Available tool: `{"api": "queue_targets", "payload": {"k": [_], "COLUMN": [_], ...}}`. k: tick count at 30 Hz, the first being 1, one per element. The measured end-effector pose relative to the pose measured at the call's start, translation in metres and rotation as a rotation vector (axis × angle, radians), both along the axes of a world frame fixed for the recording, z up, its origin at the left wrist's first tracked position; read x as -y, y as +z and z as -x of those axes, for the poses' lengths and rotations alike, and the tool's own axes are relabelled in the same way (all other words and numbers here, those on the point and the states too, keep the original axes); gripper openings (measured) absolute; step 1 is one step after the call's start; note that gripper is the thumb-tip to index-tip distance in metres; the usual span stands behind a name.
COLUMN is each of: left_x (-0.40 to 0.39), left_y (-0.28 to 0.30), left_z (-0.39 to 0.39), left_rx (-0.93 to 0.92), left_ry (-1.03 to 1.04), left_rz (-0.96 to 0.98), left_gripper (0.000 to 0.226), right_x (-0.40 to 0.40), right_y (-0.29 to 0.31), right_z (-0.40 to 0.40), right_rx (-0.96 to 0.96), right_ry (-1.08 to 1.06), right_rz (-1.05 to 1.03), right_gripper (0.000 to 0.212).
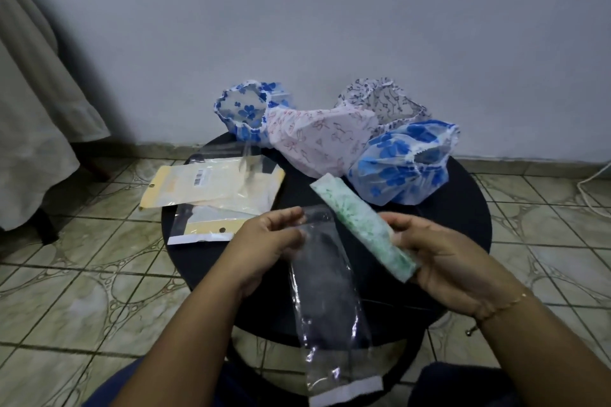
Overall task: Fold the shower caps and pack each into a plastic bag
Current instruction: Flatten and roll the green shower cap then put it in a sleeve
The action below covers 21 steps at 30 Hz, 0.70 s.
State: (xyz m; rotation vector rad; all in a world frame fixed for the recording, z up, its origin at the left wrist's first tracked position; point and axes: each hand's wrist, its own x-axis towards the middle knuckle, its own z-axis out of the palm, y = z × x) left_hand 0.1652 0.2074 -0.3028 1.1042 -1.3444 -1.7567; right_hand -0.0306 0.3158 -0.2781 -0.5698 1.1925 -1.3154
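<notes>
Pale wall and patterned floor tiles [99,291] frame a round black table [463,208] seen from the head camera, with a grey cloth [29,109] hanging at the far left. Over the near half of the table, the left hand [261,241] pinches the upper edge of a clear plastic bag [327,301] between thumb and fingertips, the bag hanging long and slack towards the person, its white strip at the lower end. The right hand [453,261] is closed around the near end of a green folded shower cap [360,221], a narrow flat strip that slants away up and to the left, its far end over the table just beside the bag's top. A thin bracelet [502,307] circles the right wrist. At the back of the table lie four unfolded caps in a loose heap: a blue-flowered cap [244,109] at the left, a pink-patterned cap [317,139] in the middle, a dark-sprigged cap [386,99] behind, and a second blue-flowered cap [403,165] at the right, nearest the green strip. On the left side of the table lies a small pile of flat packets [211,192], some clear, some cream with a barcode label.
</notes>
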Motion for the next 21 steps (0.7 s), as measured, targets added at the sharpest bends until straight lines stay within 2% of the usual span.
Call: {"api": "queue_targets", "payload": {"k": [4,9,11,13,19,21], "left_x": [-0.003,-0.007,-0.008,-0.009,-0.004,-0.002], "left_y": [-0.001,-0.002,-0.003,-0.002,-0.005,-0.005], "left_z": [0.005,0.005,0.008,0.011,0.014,0.015], "left_rx": [0.029,0.18,0.206,0.22,0.204,0.171], "left_ry": [-0.113,-0.341,-0.388,-0.388,-0.414,-0.44], "left_rz": [-0.036,-0.004,-0.012,0.005,-0.034,-0.098], "left_gripper": [0.04,0.045,0.037,0.019,0.012,0.017], "right_x": [-0.004,0.004,0.011,0.018,0.029,0.03], "right_y": [0.013,0.041,0.049,0.056,0.059,0.055], "right_z": [0.019,0.037,0.043,0.046,0.052,0.054], "right_rx": [-0.251,-0.543,-0.742,-0.883,-0.968,-0.992], "right_ry": [-0.056,0.056,0.116,0.155,0.259,0.287], "right_rz": [0.036,0.076,0.072,0.072,0.033,0.01], "right_gripper": [0.032,0.031,0.029,0.028,0.028,0.027]}}
